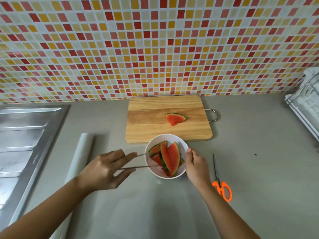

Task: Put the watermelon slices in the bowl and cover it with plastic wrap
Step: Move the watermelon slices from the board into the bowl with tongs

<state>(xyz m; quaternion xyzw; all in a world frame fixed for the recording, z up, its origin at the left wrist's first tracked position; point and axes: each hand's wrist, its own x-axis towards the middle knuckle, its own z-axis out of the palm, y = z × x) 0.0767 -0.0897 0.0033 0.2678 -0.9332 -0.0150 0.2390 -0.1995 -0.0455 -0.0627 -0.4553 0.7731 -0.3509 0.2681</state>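
Watermelon slices [168, 158] lie piled in a white bowl [171, 137] that sits on the grey counter [259, 152] between the two hands, seen from the head camera looking down. Several wedges lean against one another inside it, green rinds showing along their edges.

The left hand [103, 169] pinches a pair of thin metal tongs [139, 167] between thumb and fingers; the two arms are spread apart and reach across the bowl's near-left rim, their tips among the slices. Whether the tips touch a slice cannot be told. The right hand [196, 166] grips the bowl on its right side — thumb on the rim, fingers curled around the outer wall.

Beyond the hands, past the bowl, a wooden cutting board [155, 128] lies against the tiled wall [155, 49], its near edge just behind the bowl. One last slice [175, 118] rests on it, flat, rind toward the wall.

To the left of the left hand, a roll of plastic wrap [81, 152] lies lengthwise on the counter, running back alongside the forearm. Farther left is a steel sink drainboard [22, 135].

To the right of the right hand — near the wrist but apart from it — orange-handled scissors [222, 188] lie with their blades pointing away from the person. Well off to the right stands a white wire rack [305, 104].
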